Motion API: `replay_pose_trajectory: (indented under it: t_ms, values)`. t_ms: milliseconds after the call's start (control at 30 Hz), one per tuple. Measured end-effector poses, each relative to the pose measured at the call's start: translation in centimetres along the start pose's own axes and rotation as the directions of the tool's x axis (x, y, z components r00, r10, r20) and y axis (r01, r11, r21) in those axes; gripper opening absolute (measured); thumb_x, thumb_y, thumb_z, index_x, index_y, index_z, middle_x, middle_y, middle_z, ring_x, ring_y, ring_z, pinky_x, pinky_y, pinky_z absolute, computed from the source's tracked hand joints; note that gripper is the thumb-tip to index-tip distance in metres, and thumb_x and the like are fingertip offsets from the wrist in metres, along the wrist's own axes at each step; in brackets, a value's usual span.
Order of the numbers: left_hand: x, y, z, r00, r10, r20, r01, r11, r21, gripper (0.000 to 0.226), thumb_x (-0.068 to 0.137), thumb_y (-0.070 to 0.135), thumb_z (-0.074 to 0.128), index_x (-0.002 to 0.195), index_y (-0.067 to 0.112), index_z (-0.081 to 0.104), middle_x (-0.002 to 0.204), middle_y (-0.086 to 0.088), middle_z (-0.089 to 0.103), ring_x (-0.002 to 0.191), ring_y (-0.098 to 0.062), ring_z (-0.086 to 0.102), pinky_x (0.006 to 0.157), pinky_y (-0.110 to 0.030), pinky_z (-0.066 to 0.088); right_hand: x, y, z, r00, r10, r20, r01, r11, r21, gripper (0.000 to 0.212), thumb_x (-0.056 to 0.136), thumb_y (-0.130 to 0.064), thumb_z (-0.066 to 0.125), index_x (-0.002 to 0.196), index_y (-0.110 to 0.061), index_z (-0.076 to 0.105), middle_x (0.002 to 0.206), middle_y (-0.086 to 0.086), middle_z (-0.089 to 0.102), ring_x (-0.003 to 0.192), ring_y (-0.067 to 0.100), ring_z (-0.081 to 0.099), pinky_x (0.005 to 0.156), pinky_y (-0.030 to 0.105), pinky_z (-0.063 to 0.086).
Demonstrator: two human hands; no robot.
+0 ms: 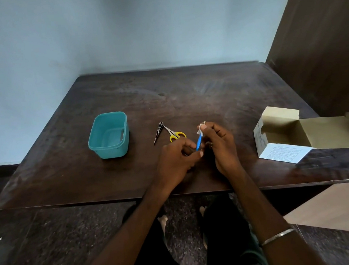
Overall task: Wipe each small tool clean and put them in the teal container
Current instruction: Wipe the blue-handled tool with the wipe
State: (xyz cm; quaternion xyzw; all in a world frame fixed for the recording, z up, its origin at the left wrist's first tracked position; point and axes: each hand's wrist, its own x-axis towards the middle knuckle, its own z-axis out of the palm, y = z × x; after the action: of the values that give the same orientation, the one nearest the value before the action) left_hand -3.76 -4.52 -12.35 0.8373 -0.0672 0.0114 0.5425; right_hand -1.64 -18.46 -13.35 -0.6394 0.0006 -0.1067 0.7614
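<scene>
- The left hand (pixel 177 157), just below the middle of the frame, has its fingers curled round the lower end of a small blue-handled tool (pixel 199 142), thumb tip against the handle.
- The right hand (pixel 219 144), just right of it, pinches a scrap of white wipe (pixel 200 129) around the tool's upper end; what kind of tip the tool has is hidden by the wipe.
- A metal bangle (pixel 277 236) sits on the right forearm, toward the lower right.
- Just above the left hand, yellow-handled scissors (pixel 174 134) lie on the table (pixel 186 89), their points touching a dark slim metal tool (pixel 158 133) lying beside them to the left.
- The teal container (pixel 109 136) stands left of centre, well apart from both hands, open-topped with nothing seen inside.
- An opened cardboard box (pixel 296 134) rests at the table's right edge, flaps spread.
- A pale blue wall (pixel 118 31) fills the upper frame.
</scene>
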Motion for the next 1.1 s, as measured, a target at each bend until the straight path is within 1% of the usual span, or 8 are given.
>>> replay_pose_trajectory:
  t_ms: [100, 267, 467, 667, 833, 933, 1033, 1100]
  values:
    - [-0.2, 0.2, 0.5, 0.999, -0.041, -0.004, 0.04, 0.995, -0.094, 0.021, 0.075, 0.012, 0.083, 0.082, 0.02, 0.066, 0.063, 0.001, 0.069, 0.052, -0.018, 0.068, 0.05, -0.031, 0.056, 0.0, 0.1, 0.0, 1.0, 0.002, 0.022, -0.001, 1.0, -0.03, 0.021, 0.1, -0.017, 0.056, 0.083, -0.012, 0.067, 0.076, 0.0, 0.061, 0.063, 0.006, 0.052, 0.059, 0.024, 0.042]
    - [0.1, 0.4, 0.3, 0.997, -0.04, -0.063, 0.034, 0.995, -0.094, 0.039, 0.078, 0.009, 0.079, 0.063, 0.042, 0.068, 0.064, 0.0, 0.072, 0.051, -0.017, 0.067, 0.053, -0.032, 0.057, 0.0, 0.2, -0.1, 0.996, 0.024, 0.089, -0.023, 1.0, -0.019, 0.021, 0.102, -0.023, 0.053, 0.087, -0.013, 0.065, 0.069, -0.004, 0.058, 0.06, 0.01, 0.051, 0.059, 0.028, 0.041]
    - [0.0, -0.3, 0.1, 0.996, 0.009, -0.086, -0.011, 1.0, -0.013, 0.016, 0.08, 0.014, 0.077, 0.074, 0.029, 0.072, 0.067, 0.004, 0.073, 0.054, -0.015, 0.068, 0.059, -0.04, 0.06, -0.1, 0.2, -0.1, 0.985, -0.002, 0.174, 0.004, 1.0, -0.012, 0.026, 0.102, -0.025, 0.05, 0.089, -0.003, 0.057, 0.062, 0.01, 0.052, 0.055, 0.021, 0.048, 0.054, 0.028, 0.042]
    - [-0.1, -0.6, 0.2, 0.996, 0.058, -0.07, -0.056, 0.998, 0.025, 0.012, 0.083, 0.014, 0.073, 0.082, 0.026, 0.076, 0.072, 0.005, 0.075, 0.057, -0.007, 0.068, 0.063, -0.042, 0.06, 0.0, 0.5, -0.2, 0.983, 0.001, 0.184, 0.005, 0.999, -0.035, 0.023, 0.103, -0.02, 0.048, 0.085, -0.01, 0.058, 0.064, 0.011, 0.047, 0.054, 0.013, 0.047, 0.054, 0.026, 0.041]
    - [-0.1, -0.7, 0.2, 0.997, 0.056, -0.046, -0.057, 0.998, -0.009, 0.013, 0.084, 0.007, 0.068, 0.085, 0.017, 0.077, 0.074, 0.001, 0.075, 0.057, -0.006, 0.066, 0.061, -0.031, 0.059, 0.0, 0.4, -0.1, 0.983, -0.011, 0.183, 0.019, 0.999, -0.042, 0.019, 0.103, -0.012, 0.047, 0.089, -0.004, 0.057, 0.061, 0.008, 0.047, 0.05, 0.007, 0.046, 0.052, 0.02, 0.041]
    - [0.0, -0.6, 0.3, 0.998, 0.063, -0.022, -0.065, 0.997, -0.052, 0.018, 0.085, 0.002, 0.063, 0.083, 0.014, 0.076, 0.071, 0.001, 0.073, 0.054, -0.002, 0.06, 0.055, -0.02, 0.051, -0.1, 0.2, -0.1, 0.98, -0.026, 0.195, 0.032, 0.999, -0.028, 0.019, 0.103, -0.012, 0.046, 0.092, 0.0, 0.056, 0.063, 0.012, 0.047, 0.049, 0.008, 0.045, 0.052, 0.018, 0.041]
    - [0.1, -0.6, 0.3, 0.999, 0.042, 0.008, -0.041, 0.994, -0.097, 0.024, 0.086, -0.001, 0.057, 0.081, 0.014, 0.074, 0.067, 0.004, 0.069, 0.053, -0.004, 0.057, 0.053, -0.02, 0.047, -0.1, 0.4, -0.2, 0.976, -0.032, 0.217, 0.032, 0.999, 0.004, 0.027, 0.101, -0.018, 0.048, 0.09, 0.006, 0.055, 0.064, 0.017, 0.045, 0.05, 0.013, 0.045, 0.053, 0.022, 0.041]
    - [0.2, -0.6, 0.2, 0.999, 0.018, 0.028, -0.014, 0.991, -0.131, 0.025, 0.089, -0.001, 0.053, 0.082, 0.013, 0.073, 0.07, -0.002, 0.069, 0.054, -0.008, 0.056, 0.053, -0.024, 0.047, -0.1, 0.6, -0.1, 0.973, -0.044, 0.228, 0.042, 0.999, 0.011, 0.035, 0.098, -0.022, 0.05, 0.088, 0.012, 0.052, 0.063, 0.016, 0.049, 0.051, 0.015, 0.046, 0.053, 0.022, 0.04]
